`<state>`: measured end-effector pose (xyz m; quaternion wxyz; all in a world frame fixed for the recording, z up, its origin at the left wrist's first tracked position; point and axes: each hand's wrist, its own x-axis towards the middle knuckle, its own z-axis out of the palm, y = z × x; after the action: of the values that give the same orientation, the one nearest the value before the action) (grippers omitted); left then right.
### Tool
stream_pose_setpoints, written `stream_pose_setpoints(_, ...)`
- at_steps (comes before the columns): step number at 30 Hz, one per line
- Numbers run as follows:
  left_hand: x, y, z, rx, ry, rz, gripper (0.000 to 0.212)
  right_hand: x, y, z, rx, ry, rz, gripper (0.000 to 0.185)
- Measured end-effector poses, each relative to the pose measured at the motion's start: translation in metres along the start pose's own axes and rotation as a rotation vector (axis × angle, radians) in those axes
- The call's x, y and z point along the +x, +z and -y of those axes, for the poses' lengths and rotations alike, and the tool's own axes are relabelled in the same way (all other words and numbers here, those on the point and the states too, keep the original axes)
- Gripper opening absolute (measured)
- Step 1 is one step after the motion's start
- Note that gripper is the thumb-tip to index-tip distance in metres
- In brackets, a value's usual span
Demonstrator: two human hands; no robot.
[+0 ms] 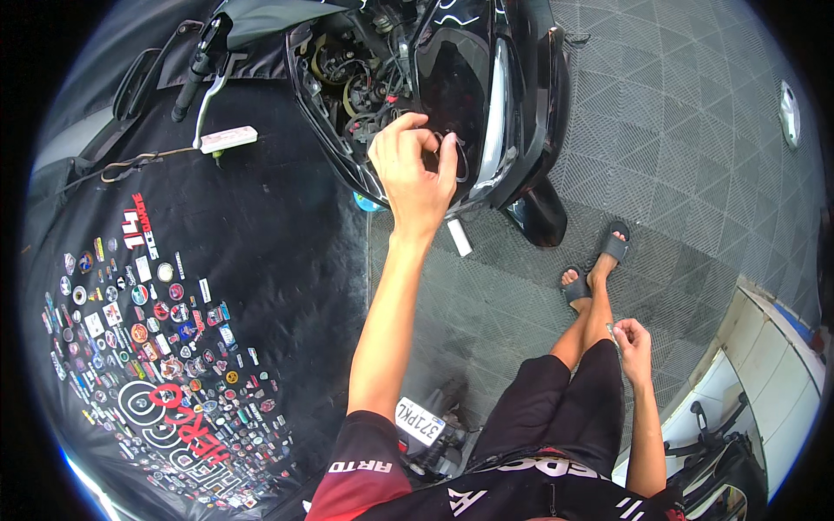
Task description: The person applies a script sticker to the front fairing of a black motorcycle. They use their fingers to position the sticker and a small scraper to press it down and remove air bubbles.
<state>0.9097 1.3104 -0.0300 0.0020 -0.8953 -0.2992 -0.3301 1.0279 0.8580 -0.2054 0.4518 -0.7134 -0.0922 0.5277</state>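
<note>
My left hand (417,163) is over the front of a black motorcycle fairing (456,71), fingers curled, with the thumb close to the forefinger. A thin, pale curved strand or reflection (464,161) shows beside the thumb; whether the hand holds it cannot be told. To the left of the hand, an opening in the fairing exposes wiring and round lamp housings (358,94). Low at the right, beside my knee, my right hand (633,342) pinches a small thin piece (611,332), its kind unclear, between thumb and fingers.
A handlebar grip (191,88) with a silver lever and a white power strip (229,139) lie left. Below the fairing are a white cylinder (459,237) and a black fender-like part (541,211). Another motorcycle's plate (420,421) is near my left sleeve. A sticker-printed black cover (313,215) spans the left.
</note>
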Motion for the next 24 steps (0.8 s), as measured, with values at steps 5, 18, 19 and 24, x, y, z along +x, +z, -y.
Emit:
stream_pose_setpoints(5, -0.009, -0.014, 0.018, -0.160, -0.094, -0.097, 0.017, 0.031, 0.024, 0.043, -0.026, -0.006, 0.091, 0.011)
stream_pose_setpoints(18, 0.006, -0.015, 0.068, -0.231, -0.306, -0.336, 0.031, 0.144, 0.154, 0.285, -0.137, -0.857, 0.066, 0.008)
stream_pose_setpoints(19, 0.016, -0.015, 0.062, -0.089, -0.213, -0.426, 0.047, 0.146, 0.162, 0.299, -0.222, -0.993, 0.048, 0.007)
stream_pose_setpoints(24, -0.014, 0.020, 0.037, -0.093, -0.128, -0.305, 0.062, 0.178, 0.168, 0.324, -0.462, -1.376, -0.055, 0.018)
